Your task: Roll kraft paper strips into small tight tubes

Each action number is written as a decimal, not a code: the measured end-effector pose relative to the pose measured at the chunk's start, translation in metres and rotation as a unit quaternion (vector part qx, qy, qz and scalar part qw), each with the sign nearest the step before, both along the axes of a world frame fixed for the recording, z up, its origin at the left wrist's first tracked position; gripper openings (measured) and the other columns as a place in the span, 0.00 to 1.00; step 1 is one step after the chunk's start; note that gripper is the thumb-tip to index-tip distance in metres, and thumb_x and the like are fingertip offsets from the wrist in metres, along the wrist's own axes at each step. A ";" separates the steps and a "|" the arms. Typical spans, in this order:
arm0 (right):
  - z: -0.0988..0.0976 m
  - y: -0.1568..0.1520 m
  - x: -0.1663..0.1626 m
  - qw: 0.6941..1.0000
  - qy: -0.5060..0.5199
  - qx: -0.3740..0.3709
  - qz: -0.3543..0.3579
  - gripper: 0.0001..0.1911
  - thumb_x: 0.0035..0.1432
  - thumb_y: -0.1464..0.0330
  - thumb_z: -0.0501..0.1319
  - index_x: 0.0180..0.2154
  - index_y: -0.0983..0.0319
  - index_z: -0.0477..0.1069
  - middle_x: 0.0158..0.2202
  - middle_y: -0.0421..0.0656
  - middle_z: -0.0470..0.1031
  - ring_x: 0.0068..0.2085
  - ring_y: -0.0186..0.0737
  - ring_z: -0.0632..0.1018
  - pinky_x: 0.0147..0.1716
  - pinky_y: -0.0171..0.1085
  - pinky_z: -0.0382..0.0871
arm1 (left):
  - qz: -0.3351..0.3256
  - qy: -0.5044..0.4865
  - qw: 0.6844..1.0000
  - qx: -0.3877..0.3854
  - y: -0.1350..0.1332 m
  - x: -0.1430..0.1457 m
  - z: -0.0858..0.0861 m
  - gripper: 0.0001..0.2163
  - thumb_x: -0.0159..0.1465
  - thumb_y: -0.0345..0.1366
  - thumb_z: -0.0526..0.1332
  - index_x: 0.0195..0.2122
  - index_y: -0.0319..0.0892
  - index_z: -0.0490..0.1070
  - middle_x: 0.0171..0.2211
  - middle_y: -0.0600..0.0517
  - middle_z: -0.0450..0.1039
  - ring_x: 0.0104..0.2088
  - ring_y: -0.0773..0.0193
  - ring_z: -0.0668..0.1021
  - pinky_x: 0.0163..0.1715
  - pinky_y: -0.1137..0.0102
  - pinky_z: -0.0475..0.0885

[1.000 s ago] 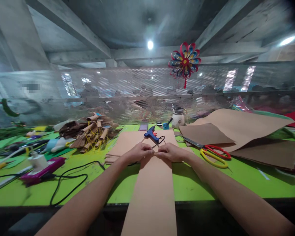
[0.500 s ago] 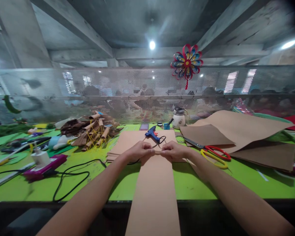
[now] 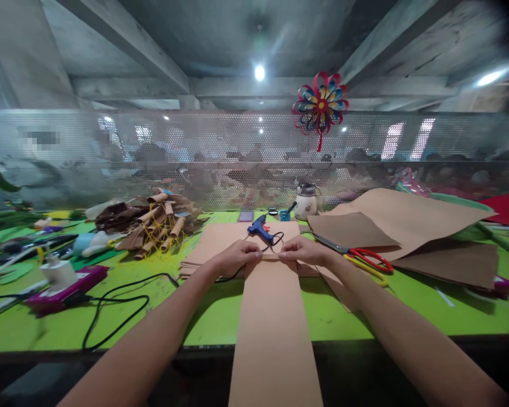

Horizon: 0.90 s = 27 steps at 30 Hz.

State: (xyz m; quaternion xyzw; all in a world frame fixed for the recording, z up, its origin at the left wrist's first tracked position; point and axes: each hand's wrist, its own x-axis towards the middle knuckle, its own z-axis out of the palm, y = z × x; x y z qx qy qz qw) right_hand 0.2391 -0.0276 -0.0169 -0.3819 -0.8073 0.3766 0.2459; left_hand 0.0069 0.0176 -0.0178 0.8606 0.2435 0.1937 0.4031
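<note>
A long strip of brown kraft paper [image 3: 275, 322] runs from the middle of the table over its front edge. At the strip's far end, my left hand [image 3: 237, 257] pinches the left corner between thumb and fingers. My right hand [image 3: 299, 251] pinches the right corner the same way, a short gap apart. The edge between them looks folded or turned up. Just beyond my fingers, a blue glue gun [image 3: 261, 230] with an orange trigger lies on a stack of brown paper sheets [image 3: 212, 240]. Its dark cord loops near my right fingertips.
Right of my hands lie scissors [image 3: 369, 260] with red and yellow handles and large brown sheets [image 3: 407, 215]. A white jar [image 3: 306, 204] stands behind. Left are a bundle of rolled brown paper pieces [image 3: 161, 223], a purple power strip [image 3: 65, 291] and a black cable [image 3: 148, 305]. A perforated metal screen [image 3: 220, 169] borders the green table.
The view has shifted slightly to the right. Both hands keep their pinch on the strip's far end, and its turned-up edge shows a little wider between them.
</note>
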 end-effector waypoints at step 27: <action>0.008 -0.002 0.003 0.980 0.190 -0.048 -0.030 0.21 0.49 0.65 0.63 0.46 0.61 0.69 0.44 0.47 0.70 0.42 0.37 0.71 0.41 0.38 0.66 | 0.002 -0.107 0.980 -0.165 -0.003 -0.007 0.000 0.16 0.54 0.46 0.60 0.25 0.36 0.63 0.20 0.58 0.57 0.20 0.74 0.60 0.21 0.76 0.54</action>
